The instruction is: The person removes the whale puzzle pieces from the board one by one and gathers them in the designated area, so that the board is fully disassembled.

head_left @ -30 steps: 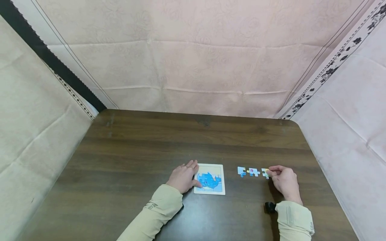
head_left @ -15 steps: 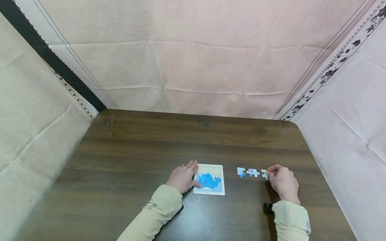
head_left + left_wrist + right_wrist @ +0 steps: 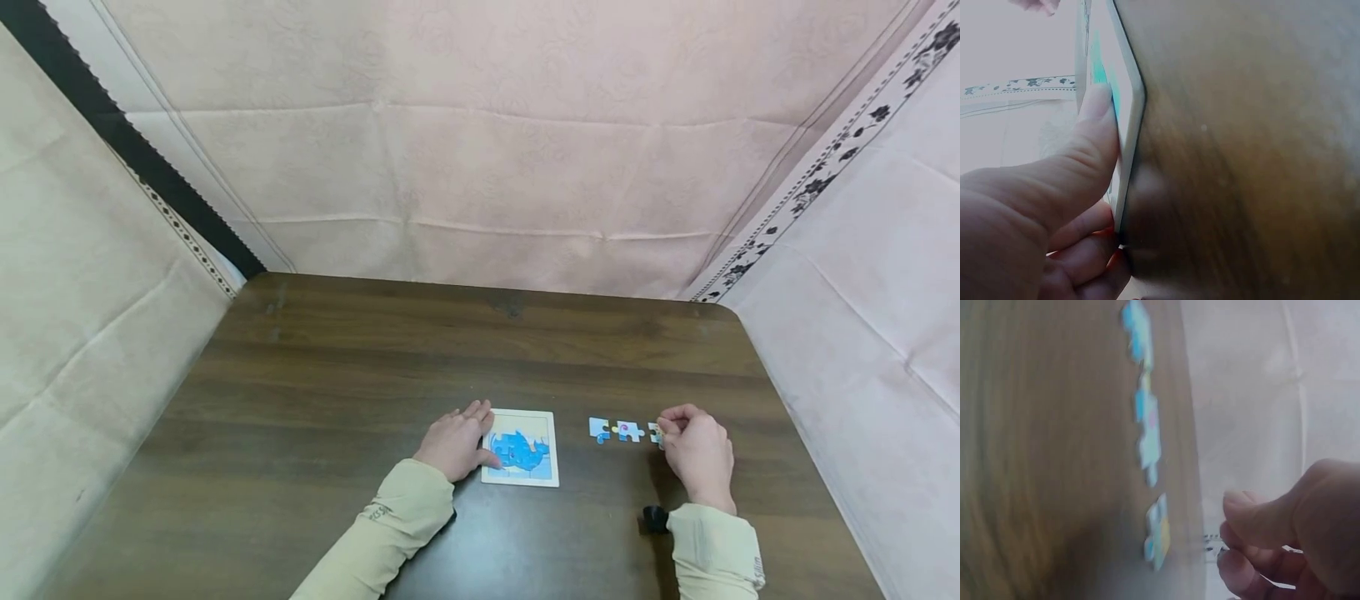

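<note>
In the head view my left hand (image 3: 453,442) grips the left side of a square jigsaw puzzle tray (image 3: 521,482) with a pale border and a blue whale picture. The left wrist view shows the thumb (image 3: 1094,109) over the tray's face and the other fingers along its edge. My right hand (image 3: 699,450) hovers at the rightmost puzzle piece (image 3: 655,433), its thumb and index finger near each other. In the right wrist view that piece lies on the table, apart from the fingers, which hold nothing.
Left of the right hand, two more puzzle pieces, a middle one (image 3: 629,431) and a left one (image 3: 599,429), lie in a row on the brown wooden table (image 3: 375,350). Pale cloth (image 3: 487,167) hangs around the table's back and sides.
My right hand has shifted slightly left, covering more of the rightmost piece in the head view. The left hand and the puzzle tray have stayed in place.
</note>
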Tool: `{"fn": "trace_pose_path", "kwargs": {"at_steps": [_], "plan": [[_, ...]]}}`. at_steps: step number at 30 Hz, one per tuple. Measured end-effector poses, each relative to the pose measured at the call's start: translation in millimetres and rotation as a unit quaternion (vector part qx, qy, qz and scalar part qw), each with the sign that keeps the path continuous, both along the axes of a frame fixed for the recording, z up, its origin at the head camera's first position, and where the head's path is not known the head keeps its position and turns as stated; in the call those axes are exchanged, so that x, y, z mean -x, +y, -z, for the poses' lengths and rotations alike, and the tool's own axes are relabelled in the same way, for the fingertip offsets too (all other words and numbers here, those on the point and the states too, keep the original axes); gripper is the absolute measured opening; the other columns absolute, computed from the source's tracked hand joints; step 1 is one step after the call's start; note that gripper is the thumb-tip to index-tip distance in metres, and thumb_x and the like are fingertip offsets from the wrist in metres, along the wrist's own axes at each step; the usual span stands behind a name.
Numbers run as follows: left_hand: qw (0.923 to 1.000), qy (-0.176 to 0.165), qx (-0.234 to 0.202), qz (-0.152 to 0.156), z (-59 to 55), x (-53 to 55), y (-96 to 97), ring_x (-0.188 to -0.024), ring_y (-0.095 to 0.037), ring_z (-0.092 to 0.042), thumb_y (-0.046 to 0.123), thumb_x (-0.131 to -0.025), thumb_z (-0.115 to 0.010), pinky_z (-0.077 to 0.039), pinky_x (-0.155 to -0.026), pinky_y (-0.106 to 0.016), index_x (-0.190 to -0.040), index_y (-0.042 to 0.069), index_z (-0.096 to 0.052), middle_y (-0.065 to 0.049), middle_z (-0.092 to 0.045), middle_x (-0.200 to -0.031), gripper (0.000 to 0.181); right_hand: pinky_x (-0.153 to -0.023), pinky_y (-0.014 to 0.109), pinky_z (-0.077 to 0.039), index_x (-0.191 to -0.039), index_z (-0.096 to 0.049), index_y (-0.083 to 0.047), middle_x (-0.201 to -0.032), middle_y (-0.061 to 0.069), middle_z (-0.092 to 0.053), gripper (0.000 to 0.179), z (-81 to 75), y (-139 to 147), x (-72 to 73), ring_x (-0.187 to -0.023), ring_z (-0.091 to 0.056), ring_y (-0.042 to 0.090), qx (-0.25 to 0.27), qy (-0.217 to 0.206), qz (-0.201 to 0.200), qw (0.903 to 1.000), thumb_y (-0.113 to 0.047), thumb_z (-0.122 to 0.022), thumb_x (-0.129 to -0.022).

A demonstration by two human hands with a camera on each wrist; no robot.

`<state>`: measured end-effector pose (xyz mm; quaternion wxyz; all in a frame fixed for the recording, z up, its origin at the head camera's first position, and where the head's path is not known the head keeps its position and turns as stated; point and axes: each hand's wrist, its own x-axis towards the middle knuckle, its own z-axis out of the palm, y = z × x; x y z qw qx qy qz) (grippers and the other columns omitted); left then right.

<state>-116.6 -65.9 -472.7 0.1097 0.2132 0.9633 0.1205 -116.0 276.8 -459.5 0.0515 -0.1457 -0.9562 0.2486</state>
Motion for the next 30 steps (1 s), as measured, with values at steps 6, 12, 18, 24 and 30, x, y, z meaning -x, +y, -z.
{"fn": "trace_pose_path", "kwargs": {"at_steps": [6,12,18,24,30], "plan": [[1.0,0.0,0.003,0.002,0.3,0.0,-0.9,-0.14,-0.023,-0.036,0.051,-0.081,-0.071,-0.035,-0.11,-0.043,-0.142,0.007,-0.05,-0.009,-0.041,-0.151,0.077,-0.059,0.038,-0.045,-0.091,-0.07,-0.009,-0.078,0.004,-0.067,0.01,-0.7,-27.3,-0.7,-0.069,-0.061,0.023,0.014,0.073,-0.026,0.9969,-0.019,-0.067,-0.091],[1.0,0.0,0.004,0.006,0.2,0.6,-1.3,-0.14,-0.023,-0.035,0.051,-0.082,-0.07,-0.035,-0.111,-0.042,-0.143,0.007,-0.049,-0.008,-0.04,-0.152,0.078,-0.062,0.035,-0.048,-0.089,-0.07,-0.01,-0.076,0.001,-0.065,0.005,2.7,-69.4,-1.1,-0.068,-0.059,0.018,0.038,0.062,-0.104,0.9919,-0.015,-0.07,-0.089],[1.0,-0.007,0.006,0.003,-0.1,1.1,-0.6,-0.141,-0.022,-0.035,0.051,-0.082,-0.07,-0.035,-0.111,-0.042,-0.143,0.008,-0.049,-0.008,-0.04,-0.152,0.078,-0.063,0.029,-0.048,-0.097,-0.072,-0.012,-0.083,-0.001,-0.06,0.013,6.2,-116.8,-8.0,-0.072,-0.053,0.016,0.041,-0.008,-0.185,0.9818,-0.019,-0.075,-0.087],[0.9999,-0.006,0.015,-0.003,0.9,3.3,0.1,-0.14,-0.022,-0.036,0.052,-0.083,-0.07,-0.036,-0.11,-0.042,-0.142,0.008,-0.05,-0.007,-0.041,-0.151,0.077,-0.063,0.028,-0.048,-0.105,-0.073,-0.011,-0.086,-0.002,-0.057,0.022,7.2,-152.6,-15.6,-0.07,-0.05,0.013,0.018,-0.002,-0.275,0.9613,-0.023,-0.076,-0.086],[0.9998,0.008,0.017,0.008,1.5,3.7,-1.0,-0.139,-0.022,-0.037,0.05,-0.083,-0.07,-0.037,-0.109,-0.041,-0.141,0.008,-0.052,-0.009,-0.043,-0.15,0.074,-0.068,0.031,-0.052,-0.109,-0.071,-0.007,-0.093,0.001,-0.055,0.022,14.6,-170.5,-20.2,-0.074,-0.053,0.01,0.022,0.023,-0.333,0.9424,-0.018,-0.071,-0.09]]}}
